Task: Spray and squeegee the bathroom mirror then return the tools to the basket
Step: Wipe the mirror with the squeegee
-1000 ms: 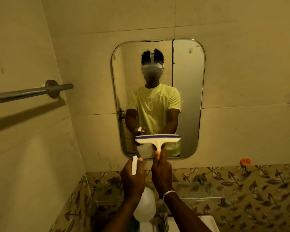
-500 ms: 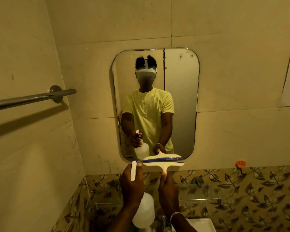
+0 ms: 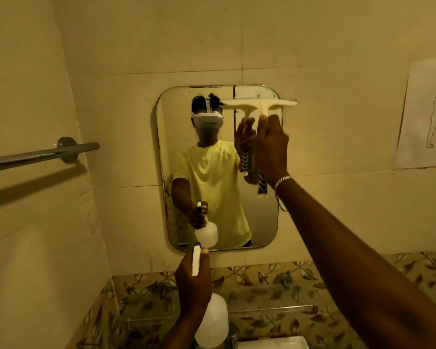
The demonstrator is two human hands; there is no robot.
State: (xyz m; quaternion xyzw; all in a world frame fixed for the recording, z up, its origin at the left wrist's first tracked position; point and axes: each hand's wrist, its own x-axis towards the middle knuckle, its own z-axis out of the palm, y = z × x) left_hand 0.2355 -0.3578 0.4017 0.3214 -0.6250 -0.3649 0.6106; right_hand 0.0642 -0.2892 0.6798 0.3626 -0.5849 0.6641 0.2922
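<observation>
A rounded rectangular mirror (image 3: 262,210) hangs on the tiled wall ahead. My right hand (image 3: 271,147) grips the handle of a white squeegee (image 3: 261,103), whose blade lies level across the mirror's upper right corner. My left hand (image 3: 193,283) holds a white spray bottle (image 3: 212,321) by its neck, below the mirror's bottom edge, nozzle pointing up at the glass. The mirror reflects a person in a yellow shirt with both tools. No basket is in view.
A metal towel bar (image 3: 40,154) juts from the left wall at mirror height. A paper sheet with a line drawing (image 3: 428,117) is stuck to the wall at right. A leaf-patterned tile band (image 3: 312,280) and a glass shelf (image 3: 275,309) run below the mirror.
My right hand has lifted the squeegee from below the mirror's bottom edge to its top right corner. The left hand with the bottle has hardly moved.
</observation>
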